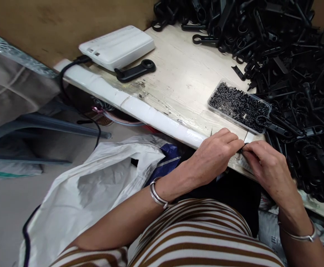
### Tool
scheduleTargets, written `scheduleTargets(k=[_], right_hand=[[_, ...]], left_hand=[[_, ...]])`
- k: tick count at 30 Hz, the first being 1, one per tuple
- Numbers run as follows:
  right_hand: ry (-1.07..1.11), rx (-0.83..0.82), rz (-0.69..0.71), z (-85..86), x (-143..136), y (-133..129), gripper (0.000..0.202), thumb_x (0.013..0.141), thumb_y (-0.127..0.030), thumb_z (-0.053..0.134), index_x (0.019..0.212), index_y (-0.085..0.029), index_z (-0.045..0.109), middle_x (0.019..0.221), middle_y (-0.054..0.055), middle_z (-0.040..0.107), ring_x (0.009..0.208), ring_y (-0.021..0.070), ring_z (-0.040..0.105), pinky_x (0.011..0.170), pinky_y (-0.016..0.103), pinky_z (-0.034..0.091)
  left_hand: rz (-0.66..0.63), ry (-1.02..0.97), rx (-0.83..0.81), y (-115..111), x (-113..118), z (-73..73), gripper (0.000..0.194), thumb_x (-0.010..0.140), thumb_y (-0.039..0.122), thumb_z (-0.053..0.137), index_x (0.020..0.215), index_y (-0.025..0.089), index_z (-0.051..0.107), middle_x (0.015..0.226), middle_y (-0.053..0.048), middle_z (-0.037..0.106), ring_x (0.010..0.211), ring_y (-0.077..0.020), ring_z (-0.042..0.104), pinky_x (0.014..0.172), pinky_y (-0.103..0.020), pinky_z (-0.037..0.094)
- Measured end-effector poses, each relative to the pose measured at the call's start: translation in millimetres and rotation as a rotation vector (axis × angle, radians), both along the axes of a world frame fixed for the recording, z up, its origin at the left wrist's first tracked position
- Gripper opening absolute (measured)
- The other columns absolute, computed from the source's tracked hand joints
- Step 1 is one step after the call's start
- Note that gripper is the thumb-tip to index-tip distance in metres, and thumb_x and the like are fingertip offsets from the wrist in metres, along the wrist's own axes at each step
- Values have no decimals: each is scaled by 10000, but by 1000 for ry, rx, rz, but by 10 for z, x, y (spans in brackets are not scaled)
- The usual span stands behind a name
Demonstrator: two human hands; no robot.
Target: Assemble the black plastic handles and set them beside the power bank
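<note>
My left hand [214,157] and my right hand [270,163] meet at the table's front edge, fingertips nearly touching. Both are closed in a pinch around a small black part [242,149], mostly hidden by the fingers. A thin dark pin or wire stands up just above the fingertips. Behind my hands lies a clear plastic box [225,115] filled with many tiny black and metallic pieces [234,102]. One black ring-ended part [273,126] rests over the box's right corner.
Black plastic parts [298,81] are heaped along the right and back of the table [178,89]. A white device [117,46] with a black cable and one black part [136,71] sit at the left. Below hangs a white bag [103,178].
</note>
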State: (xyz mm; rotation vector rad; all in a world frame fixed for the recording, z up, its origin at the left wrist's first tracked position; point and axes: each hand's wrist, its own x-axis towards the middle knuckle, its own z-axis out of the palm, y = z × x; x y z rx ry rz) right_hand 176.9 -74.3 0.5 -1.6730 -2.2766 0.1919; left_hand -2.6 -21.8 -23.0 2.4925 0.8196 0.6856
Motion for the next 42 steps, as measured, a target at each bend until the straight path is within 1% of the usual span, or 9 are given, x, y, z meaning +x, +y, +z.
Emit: scheduleTargets(k=[9,14,17,20,27,32,36,39,42], right_hand=[[180,58,-266,39,185,-126,80,924,-240,562,948,-209,632,728,-11,659,602,138,639,637,256,513],[112,201,-224,-95,254,-239,97,926,-197,544,929,-199,641,865,42,698,758,171,674,738,290,540],[45,224,-154,-181,265,-262,143,938,-151,496,969,-184,631,934,79,696,863,197,670,814,327,532],[-1,198,-110,-246,294,-270,146,941,-148,496,999,-179,627,949,81,693,889,204,659,838,336,521],[-21,166,-89,-286,337,-286,170,941,-127,496,1035,-171,631,978,76,690,906,208,645,849,334,514],[20,185,-105,-300,341,-289,166,947,-156,510,1053,-168,636,995,86,702,911,212,655,862,340,517],[59,157,-117,-281,312,-281,148,950,-177,515,1014,-175,649,975,77,701,903,206,656,857,340,517],[183,115,-128,-242,253,-264,136,944,-193,531,962,-188,665,937,55,699,861,180,661,827,312,524],[381,45,-197,-203,184,-240,98,904,-224,593,892,-208,689,898,32,709,789,161,664,749,283,540]], left_hand=[[1,-65,5,-13,-11,-19,208,907,41,456,1034,120,601,956,-72,654,942,-184,551,849,-296,497],[-36,-6,368,-32,-17,-9,263,977,92,334,1048,115,586,1017,-108,669,963,-190,578,884,-340,498],[-98,82,619,-18,-19,-7,235,975,90,361,1048,108,583,1033,-108,682,960,-188,609,884,-337,503],[-127,72,738,8,-31,-15,198,958,70,407,1032,103,588,1020,-103,693,928,-176,635,882,-322,516],[-127,-141,604,67,-108,-72,183,955,67,410,1052,87,565,980,-132,698,919,-181,641,866,-346,547],[58,-365,352,149,-255,-48,171,911,68,509,1026,137,613,970,-111,702,930,-176,632,835,-338,550],[177,-215,255,234,-385,27,119,907,128,549,943,143,661,947,-80,721,875,-166,646,803,-306,542],[231,-96,325,231,-349,53,171,934,145,501,933,145,672,992,-81,731,947,-202,628,841,-356,498],[145,42,408,174,-168,71,204,960,145,455,938,137,657,985,-88,735,966,-223,604,836,-385,428]])
